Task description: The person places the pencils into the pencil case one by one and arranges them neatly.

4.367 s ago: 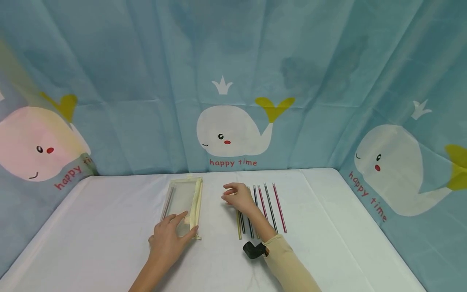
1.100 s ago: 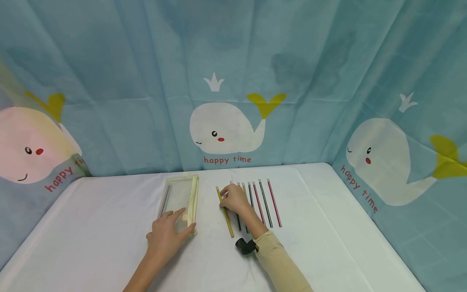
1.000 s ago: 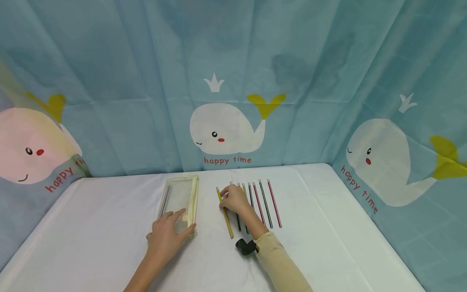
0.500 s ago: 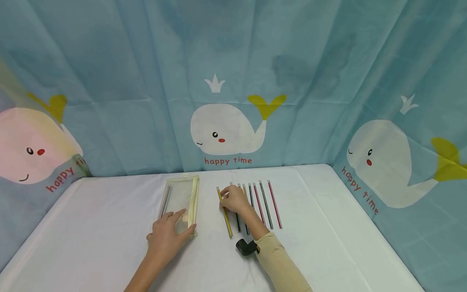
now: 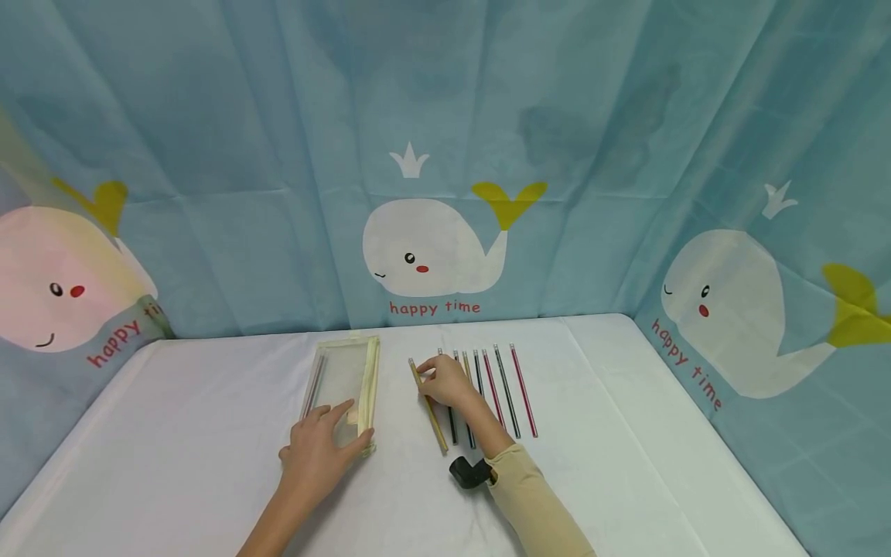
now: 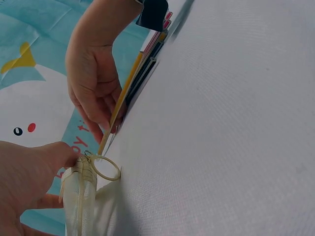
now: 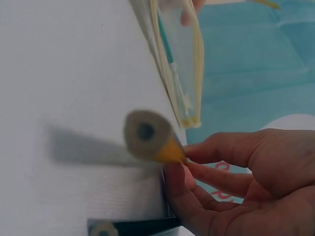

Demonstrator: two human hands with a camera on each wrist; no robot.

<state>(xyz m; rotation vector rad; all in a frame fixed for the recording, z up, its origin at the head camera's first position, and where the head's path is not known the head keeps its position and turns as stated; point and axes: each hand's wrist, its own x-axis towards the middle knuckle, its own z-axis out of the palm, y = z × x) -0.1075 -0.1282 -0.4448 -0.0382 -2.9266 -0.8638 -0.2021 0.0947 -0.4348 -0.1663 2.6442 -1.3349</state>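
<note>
My right hand (image 5: 448, 381) pinches a yellow pencil (image 5: 433, 418) between thumb and fingertips, just left of a row of pencils. In the right wrist view, that pencil (image 7: 147, 135) points its flat, unsharpened end at the camera, the dark core showing. My left hand (image 5: 320, 449) rests spread over the near part of a mesh pencil case (image 5: 348, 363) with a cream zip edge. Its thumb is at the right edge and its fingers lie on the mesh. Inside the case, slim sticks show along the left side. A ring zip pull (image 6: 110, 169) hangs at the case's near end.
Several dark, red and gold pencils lie side by side on the white table (image 5: 626, 464); the red pencil (image 5: 524, 391) is rightmost. My right forearm hides parts of some. A blue whale-print curtain (image 5: 592, 255) stands behind and beside the table.
My right hand has come down from an empty pose over the row and pinched the yellow pencil, now left of the others. Lately the pencil has tilted and turned slightly. My left hand stays put.
</note>
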